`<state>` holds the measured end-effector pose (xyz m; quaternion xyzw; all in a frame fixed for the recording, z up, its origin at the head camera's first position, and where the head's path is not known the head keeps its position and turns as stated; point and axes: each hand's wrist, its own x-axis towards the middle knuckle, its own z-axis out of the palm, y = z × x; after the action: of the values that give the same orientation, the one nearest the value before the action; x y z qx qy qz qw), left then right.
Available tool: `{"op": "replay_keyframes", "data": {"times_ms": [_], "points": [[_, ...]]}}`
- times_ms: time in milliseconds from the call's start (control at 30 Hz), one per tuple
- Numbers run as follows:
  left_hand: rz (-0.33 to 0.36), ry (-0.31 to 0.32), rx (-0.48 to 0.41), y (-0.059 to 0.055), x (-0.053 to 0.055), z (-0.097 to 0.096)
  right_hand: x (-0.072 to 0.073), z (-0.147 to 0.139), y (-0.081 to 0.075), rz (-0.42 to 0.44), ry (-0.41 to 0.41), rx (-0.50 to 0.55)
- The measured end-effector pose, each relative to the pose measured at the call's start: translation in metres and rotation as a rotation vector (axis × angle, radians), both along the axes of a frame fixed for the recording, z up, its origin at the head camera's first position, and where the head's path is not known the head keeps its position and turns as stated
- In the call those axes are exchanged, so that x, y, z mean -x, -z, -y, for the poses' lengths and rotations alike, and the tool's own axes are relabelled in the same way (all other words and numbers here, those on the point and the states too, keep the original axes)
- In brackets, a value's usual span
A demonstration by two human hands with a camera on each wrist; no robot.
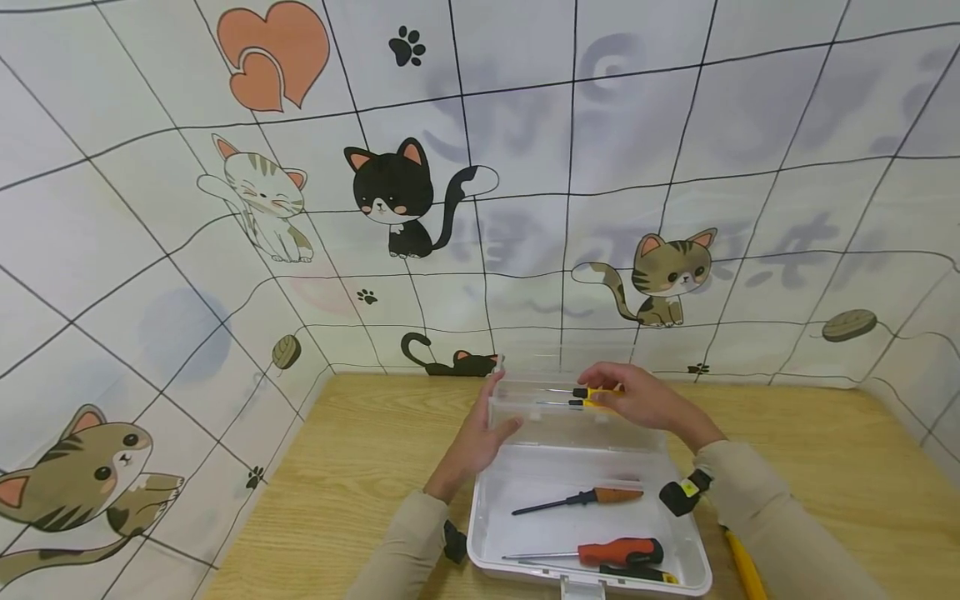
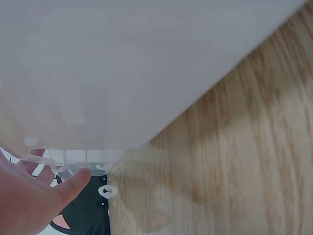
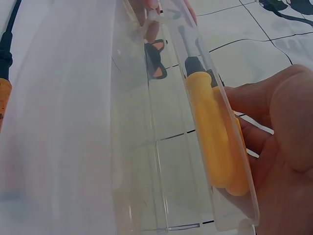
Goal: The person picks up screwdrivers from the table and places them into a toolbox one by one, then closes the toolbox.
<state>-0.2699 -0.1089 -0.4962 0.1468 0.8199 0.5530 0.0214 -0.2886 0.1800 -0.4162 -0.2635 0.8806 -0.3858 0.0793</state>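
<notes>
A white toolbox [image 1: 476, 508] stands open on the table, its clear lid [image 1: 570, 432] raised at the back. My left hand [image 1: 480, 435] grips the lid's left edge, thumb in front and fingers behind. At the lid's compartment, my right hand [image 1: 641, 400] pinches a yellow-handled screwdriver [image 1: 597, 392]. Just below it lies another yellow-handled screwdriver [image 1: 592, 404]; both shafts point left. Through the clear wall in the right wrist view, yellow handles [image 3: 210, 132] lie side by side, the right thumb and fingers close behind them.
Inside the box lie a brown-handled screwdriver [image 1: 618, 495], a red-and-black screwdriver [image 1: 615, 552] and a black-and-yellow tool [image 1: 637, 574]. A latch [image 1: 582, 588] hangs at the front. Right of the box, a yellow object [image 1: 744, 567] is partly hidden by the sleeve. A cat-print wall covering [image 1: 525, 292] stands behind.
</notes>
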Motion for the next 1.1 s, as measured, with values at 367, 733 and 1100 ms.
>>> {"op": "replay_keyframes", "data": {"times_ms": [367,733,1100], "points": [[0.004,-0.004,0.009,-0.0021,-0.0008,-0.0003,0.0003,0.0005,0.0044,-0.018,0.003,-0.003],[-0.002,0.001,0.003,-0.0033,0.0,-0.0013,-0.0013,0.0007,0.0036,-0.043,0.009,-0.01],[-0.005,0.004,-0.008,-0.001,0.0,0.0002,-0.0012,0.0007,0.0056,-0.035,0.025,-0.014]]}}
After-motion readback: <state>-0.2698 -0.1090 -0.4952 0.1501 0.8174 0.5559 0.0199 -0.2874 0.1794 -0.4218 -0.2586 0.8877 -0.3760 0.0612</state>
